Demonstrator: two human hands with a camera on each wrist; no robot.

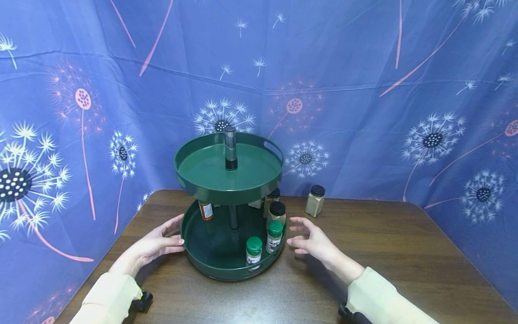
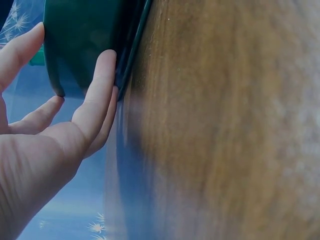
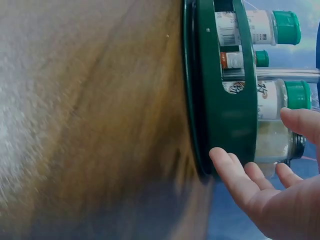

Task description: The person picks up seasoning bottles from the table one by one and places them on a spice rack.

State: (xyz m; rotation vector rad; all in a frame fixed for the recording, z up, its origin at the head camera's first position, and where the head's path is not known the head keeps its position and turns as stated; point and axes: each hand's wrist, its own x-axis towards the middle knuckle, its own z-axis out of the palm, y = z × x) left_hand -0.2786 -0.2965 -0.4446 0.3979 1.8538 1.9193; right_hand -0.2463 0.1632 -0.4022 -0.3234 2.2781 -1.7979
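A green two-tier turntable-style tray stands on the table, its bare upper tray (image 1: 202, 173) above a lower tray (image 1: 210, 247). My left hand (image 1: 151, 245) rests its fingertips on the lower tray's left wall, fingers spread, as the left wrist view shows at the green wall (image 2: 82, 45). At the right side, my right hand (image 1: 313, 243) has its fingers loosely extended, fingertips right at the rim (image 3: 232, 135). Two green-capped spice jars, one at front (image 1: 254, 251) and one behind it (image 1: 274, 237), stand on the lower tray beside a black-capped jar (image 1: 276, 215).
An orange-and-white labelled jar (image 1: 206, 211) stands at the lower tray's back left. Another black-capped jar (image 1: 272, 198) is partly hidden at back right. A black-capped jar of pale powder (image 1: 314, 202) stands on the wooden table (image 1: 384, 252). Blue dandelion-print cloth (image 1: 344, 99) hangs behind.
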